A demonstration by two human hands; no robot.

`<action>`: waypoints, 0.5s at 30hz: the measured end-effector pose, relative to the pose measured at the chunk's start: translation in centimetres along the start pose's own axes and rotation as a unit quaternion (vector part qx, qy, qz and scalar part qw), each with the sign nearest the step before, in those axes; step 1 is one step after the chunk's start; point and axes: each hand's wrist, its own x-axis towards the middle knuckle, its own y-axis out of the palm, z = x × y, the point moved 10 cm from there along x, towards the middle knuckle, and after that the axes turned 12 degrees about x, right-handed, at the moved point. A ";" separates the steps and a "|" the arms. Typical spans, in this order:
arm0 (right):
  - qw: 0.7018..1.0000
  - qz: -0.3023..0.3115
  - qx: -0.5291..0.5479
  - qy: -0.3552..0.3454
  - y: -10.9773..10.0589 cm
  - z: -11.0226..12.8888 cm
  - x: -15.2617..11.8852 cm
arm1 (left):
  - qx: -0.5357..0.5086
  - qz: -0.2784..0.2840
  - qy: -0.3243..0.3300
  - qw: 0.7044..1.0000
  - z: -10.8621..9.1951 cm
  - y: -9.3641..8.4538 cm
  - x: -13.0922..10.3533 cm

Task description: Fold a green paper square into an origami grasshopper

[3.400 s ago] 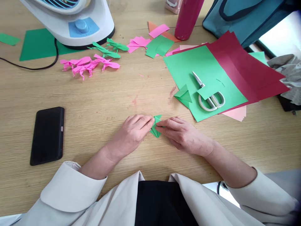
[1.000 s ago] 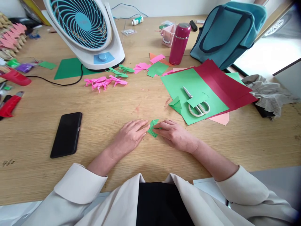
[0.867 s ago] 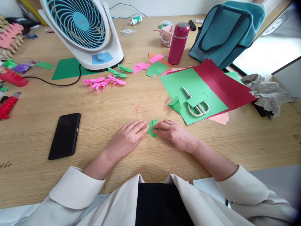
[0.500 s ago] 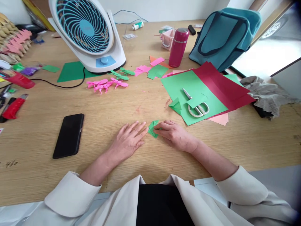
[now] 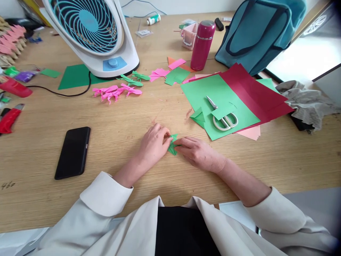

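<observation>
A small folded piece of green paper (image 5: pixel 172 148) lies on the wooden table between my two hands, creases showing on its face. My left hand (image 5: pixel 156 141) has its thumb and forefinger pinched together at the paper's left edge. From the other side, my right hand (image 5: pixel 197 152) grips the paper's right edge with bunched fingertips, which cover part of it. Just up and to the right rests another folded green piece (image 5: pixel 198 117), partly on a larger green sheet (image 5: pixel 194 90). White-handled scissors (image 5: pixel 223 122) lie on that sheet, under a green paper scrap (image 5: pixel 223 111).
A black phone (image 5: pixel 72 153) lies to the left. Pink folded figures (image 5: pixel 114 93) and green ones (image 5: pixel 131 81) sit before a white fan (image 5: pixel 122 49). Beyond the dark red sheets (image 5: pixel 247 89) stand a magenta flask (image 5: pixel 203 46) and a teal bag (image 5: pixel 255 35).
My left hand has gone from lying flat beside the green paper to pinching its left edge. My right hand has stayed in place. The view has shifted slightly.
</observation>
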 end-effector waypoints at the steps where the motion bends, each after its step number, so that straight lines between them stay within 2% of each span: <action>1: 1.000 -0.001 0.007 0.001 -0.1 -0.1 0.0 | -0.003 0.003 -0.011 1.000 0.1 0.2 0.2; 5: 0.998 -0.028 0.041 0.022 -1.0 -0.5 -0.1 | -0.047 0.010 -0.031 0.998 0.5 0.6 0.3; 11: 0.969 -0.178 0.079 0.152 -3.6 -3.6 -1.1 | -0.083 -0.007 -0.040 0.996 0.9 0.3 0.1; 15: 0.963 -0.179 0.093 0.181 -3.1 -4.6 -1.1 | -0.046 0.014 -0.034 0.998 0.4 0.9 -0.2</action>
